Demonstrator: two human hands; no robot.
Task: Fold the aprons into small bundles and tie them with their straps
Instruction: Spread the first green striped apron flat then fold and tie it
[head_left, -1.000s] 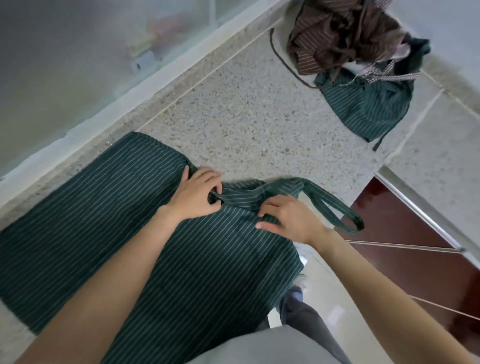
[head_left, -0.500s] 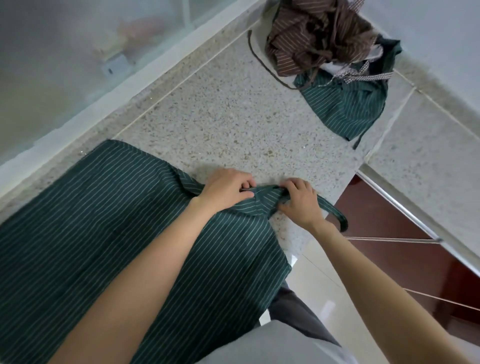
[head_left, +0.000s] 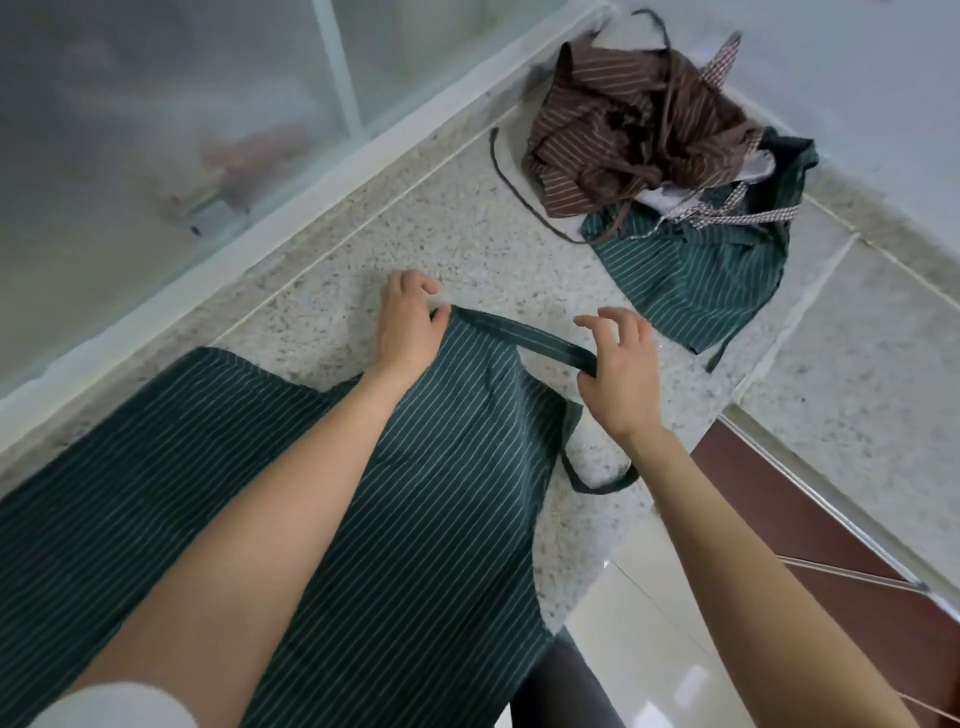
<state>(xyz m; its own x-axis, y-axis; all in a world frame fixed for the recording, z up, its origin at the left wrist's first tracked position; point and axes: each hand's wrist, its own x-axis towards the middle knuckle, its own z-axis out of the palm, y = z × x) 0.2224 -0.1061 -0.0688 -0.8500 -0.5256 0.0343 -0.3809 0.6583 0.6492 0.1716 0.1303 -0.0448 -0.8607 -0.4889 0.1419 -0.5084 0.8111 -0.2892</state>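
Spread apart since before, left hand (head_left: 408, 325) and right hand (head_left: 621, 366) fingers pinch the green apron's (head_left: 441, 467) neck strap (head_left: 524, 335) taut.

The green apron (head_left: 426, 467) runs off the left and bottom edges, its middle hidden beneath the left forearm (head_left: 291, 499).

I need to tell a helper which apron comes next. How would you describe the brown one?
Follow the speckled counter to its far corner by the wall. A heap of aprons lies there; the brown apron is crumpled on top, the only brown one, above a green striped apron.
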